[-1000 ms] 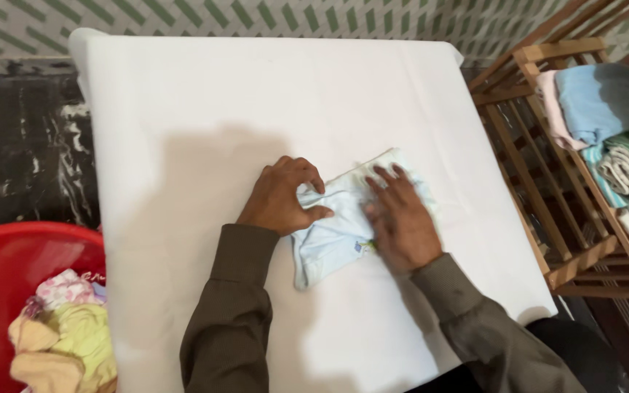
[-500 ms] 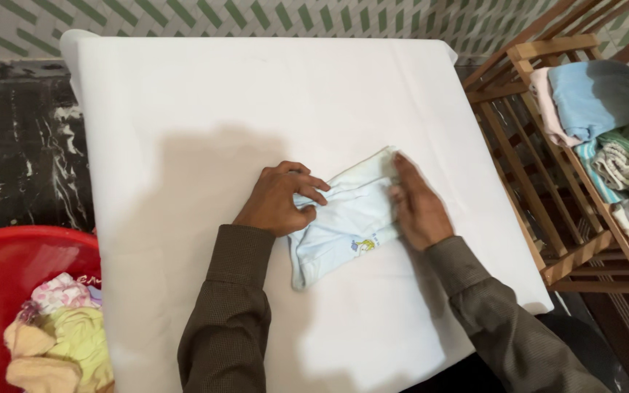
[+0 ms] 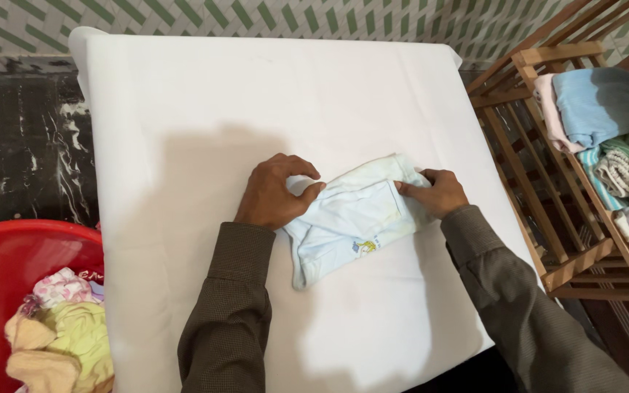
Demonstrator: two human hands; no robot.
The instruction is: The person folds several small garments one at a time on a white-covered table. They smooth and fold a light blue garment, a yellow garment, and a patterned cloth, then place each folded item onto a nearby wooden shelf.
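**Folding in hand: pale blue baby garment held at both ends on the worktop**

The pale blue baby garment (image 3: 351, 218) lies partly folded, near the middle of the white-covered worktop (image 3: 183, 109). The left hand (image 3: 274, 193) pinches its left edge between thumb and fingers; its grip is closed on the cloth. The right hand (image 3: 438, 193) holds the right end, fingers curled over the edge, grip likewise closed on the fabric.

Judgement: a fold is mid-way. The lower flap toward the person lies loose and uneven, so the next move calls for bringing the ends together squarely and pressing the layers flat.

Markings: a small yellow-and-blue printed motif (image 3: 363, 246) sits near the garment's lower edge; its detail is too small to tell.

Surroundings: a red tub (image 3: 9, 251) of mixed clothes lies at lower left; a wooden rack (image 3: 547, 145) at right carries folded clothes (image 3: 598, 102).
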